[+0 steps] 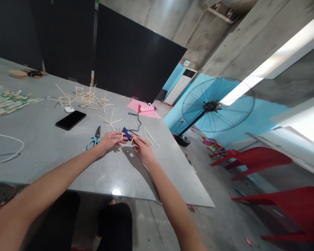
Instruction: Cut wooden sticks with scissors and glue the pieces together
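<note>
Over the grey table my left hand [112, 141] pinches a short pale stick [122, 135] that points upward. Facing it, my right hand [143, 148] grips another short pale stick [132, 139] between thumb and fingers. The two sticks are apart. Between and just beyond my fingertips is a blue glue gun [126, 134] with a black cord [139, 122]; its lower part is hidden by the fingers. Scissors [94, 138] with light blue handles lie beside my left hand. A small joined stick piece [110, 122] stands past the scissors.
Joined stick frames [87, 97] cover the back of the table [54, 160]. A phone [70, 120], a white case [69, 109], a white cable [18, 150] and stick packs [9, 101] lie left. Loose sticks [150, 136] and pink paper [143, 108] lie right. A fan [211, 106] stands beyond.
</note>
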`<move>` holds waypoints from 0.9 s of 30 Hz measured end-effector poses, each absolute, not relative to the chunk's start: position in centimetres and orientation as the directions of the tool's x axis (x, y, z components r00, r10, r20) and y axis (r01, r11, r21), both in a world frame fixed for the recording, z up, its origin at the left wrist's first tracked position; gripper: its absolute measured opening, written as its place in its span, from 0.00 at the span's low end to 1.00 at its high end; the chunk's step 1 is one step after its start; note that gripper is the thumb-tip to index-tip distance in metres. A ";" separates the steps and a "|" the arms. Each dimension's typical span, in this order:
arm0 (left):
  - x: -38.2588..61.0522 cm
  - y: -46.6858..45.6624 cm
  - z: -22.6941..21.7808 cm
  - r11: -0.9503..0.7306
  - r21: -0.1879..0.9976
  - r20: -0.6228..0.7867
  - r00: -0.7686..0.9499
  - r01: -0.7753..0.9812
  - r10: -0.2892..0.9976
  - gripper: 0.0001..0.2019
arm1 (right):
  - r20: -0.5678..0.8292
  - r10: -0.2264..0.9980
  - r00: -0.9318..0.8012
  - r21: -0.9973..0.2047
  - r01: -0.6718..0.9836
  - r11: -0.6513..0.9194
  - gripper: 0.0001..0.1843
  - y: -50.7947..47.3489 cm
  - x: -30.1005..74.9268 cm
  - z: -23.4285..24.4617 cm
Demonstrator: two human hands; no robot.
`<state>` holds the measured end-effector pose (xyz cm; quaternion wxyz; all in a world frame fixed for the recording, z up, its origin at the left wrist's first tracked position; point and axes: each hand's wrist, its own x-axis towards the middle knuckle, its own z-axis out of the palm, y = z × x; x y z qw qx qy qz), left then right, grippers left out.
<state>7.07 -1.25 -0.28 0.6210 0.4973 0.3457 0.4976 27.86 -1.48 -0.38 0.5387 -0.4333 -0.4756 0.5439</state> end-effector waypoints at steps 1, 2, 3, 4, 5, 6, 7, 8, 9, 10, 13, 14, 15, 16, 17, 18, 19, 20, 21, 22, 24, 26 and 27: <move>7.1 -1.2 -0.3 0.011 0.962 0.066 0.270 -0.274 0.961 0.25 | 0.043 0.998 -0.043 -0.984 -0.174 0.035 0.22 -1.5 27.9 -0.4; 7.1 -1.2 -0.4 0.012 0.962 0.065 0.271 -0.272 0.960 0.25 | 0.044 0.998 -0.042 -0.984 -0.174 0.036 0.22 -1.5 27.9 -0.4; 7.1 -1.2 -0.4 0.013 0.963 0.063 0.271 -0.268 0.961 0.25 | 0.044 0.998 -0.040 -0.984 -0.175 0.036 0.22 -1.4 28.0 -0.3; 7.1 -1.2 -0.4 0.013 0.964 0.061 0.271 -0.265 0.961 0.25 | 0.043 0.998 -0.037 -0.984 -0.175 0.035 0.22 -1.4 28.0 -0.3; 7.1 -1.2 -0.4 0.015 0.964 0.060 0.271 -0.264 0.961 0.25 | 0.041 0.999 -0.034 -0.984 -0.177 0.034 0.23 -1.4 28.0 -0.3; 7.1 -1.2 -0.4 0.016 0.965 0.058 0.272 -0.263 0.961 0.25 | 0.038 0.999 -0.031 -0.983 -0.179 0.032 0.23 -1.4 28.1 -0.3; 7.0 -1.2 -0.4 0.017 0.965 0.057 0.273 -0.262 0.960 0.25 | 0.035 0.999 -0.029 -0.983 -0.182 0.029 0.23 -1.3 28.1 -0.3; 7.0 -1.2 -0.4 0.018 0.965 0.056 0.274 -0.261 0.960 0.24 | 0.032 0.999 -0.029 -0.982 -0.185 0.027 0.23 -1.3 28.1 -0.2; 6.9 -1.2 -0.4 0.018 0.966 0.056 0.276 -0.259 0.960 0.24 | 0.030 0.999 -0.029 -0.982 -0.188 0.024 0.23 -1.3 28.1 -0.2; 6.9 -1.2 -0.3 0.020 0.966 0.055 0.279 -0.257 0.959 0.23 | 0.027 0.999 -0.030 -0.982 -0.190 0.021 0.23 -1.4 28.1 -0.1; 6.8 -1.2 -0.3 0.023 0.968 0.052 0.290 -0.251 0.956 0.22 | 0.016 0.999 -0.040 -0.981 -0.194 0.008 0.23 -1.5 28.0 0.0; 6.8 -1.2 -0.2 0.025 0.969 0.050 0.293 -0.248 0.955 0.21 | 0.011 0.999 -0.045 -0.981 -0.195 0.002 0.23 -1.5 28.0 0.0; 6.8 -1.2 -0.2 0.027 0.969 0.048 0.295 -0.245 0.954 0.20 | 0.004 0.999 -0.049 -0.980 -0.197 -0.006 0.23 -1.6 28.0 0.0; 6.8 -1.2 -0.2 0.028 0.970 0.046 0.295 -0.242 0.955 0.20 | -0.004 0.999 -0.051 -0.980 -0.201 -0.014 0.22 -1.6 27.9 0.0; 6.8 -1.2 -0.2 0.031 0.971 0.042 0.295 -0.239 0.955 0.20 | -0.012 0.999 -0.050 -0.978 -0.205 -0.022 0.23 -1.6 27.9 0.0; 6.8 -1.2 -0.1 0.033 0.971 0.039 0.295 -0.236 0.955 0.19 | -0.020 0.999 -0.047 -0.977 -0.211 -0.029 0.23 -1.5 27.9 0.0; 6.8 -1.2 -0.1 0.036 0.971 0.036 0.294 -0.235 0.955 0.19 | -0.028 0.999 -0.042 -0.976 -0.217 -0.036 0.23 -1.5 27.9 0.0; 6.8 -1.2 -0.1 0.037 0.971 0.034 0.293 -0.234 0.955 0.19 | -0.035 0.999 -0.036 -0.974 -0.224 -0.042 0.24 -1.4 27.9 -0.1; 6.8 -1.2 -0.2 0.040 0.971 0.032 0.293 -0.234 0.956 0.19 | -0.041 0.999 -0.030 -0.972 -0.230 -0.047 0.24 -1.3 27.9 -0.1; 6.8 -1.1 -0.2 0.042 0.971 0.030 0.293 -0.237 0.956 0.19 | -0.047 0.999 -0.023 -0.970 -0.236 -0.051 0.25 -1.2 28.0 -0.1; 6.8 -1.0 -0.3 0.048 0.969 0.027 0.294 -0.244 0.956 0.19 | -0.054 0.999 -0.005 -0.968 -0.246 -0.053 0.25 -1.1 28.1 -0.2; 6.8 -1.0 -0.3 0.057 0.966 0.020 0.292 -0.251 0.956 0.18 | -0.054 0.998 0.011 -0.967 -0.252 -0.050 0.24 -1.1 28.2 -0.2; 6.8 -0.9 -0.3 0.062 0.965 0.014 0.288 -0.253 0.957 0.18 | -0.052 0.999 0.014 -0.967 -0.252 -0.047 0.23 -1.1 28.2 -0.2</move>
